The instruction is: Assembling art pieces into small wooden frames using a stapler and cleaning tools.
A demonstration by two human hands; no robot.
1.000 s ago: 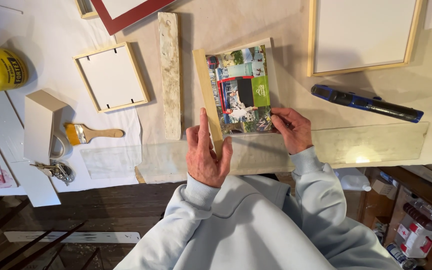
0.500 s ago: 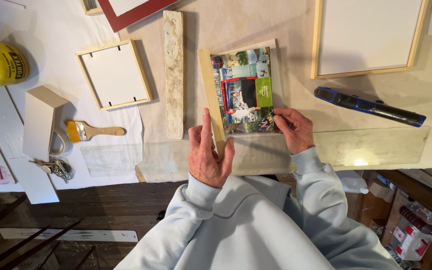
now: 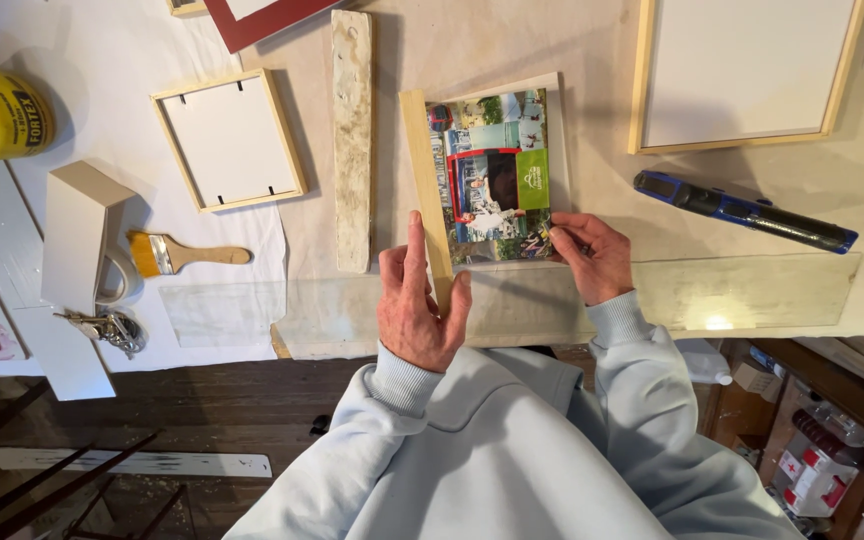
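Left hand (image 3: 420, 310) closed on wooden strip (image 3: 425, 190); right hand (image 3: 584, 252) pinching collage print (image 3: 495, 175) corner. Risk: strip slipping, skewing alignment.

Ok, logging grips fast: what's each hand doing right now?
Left hand: closed on the wooden strip, index finger lying along it.
Right hand: pinching the lower right corner of the picture.
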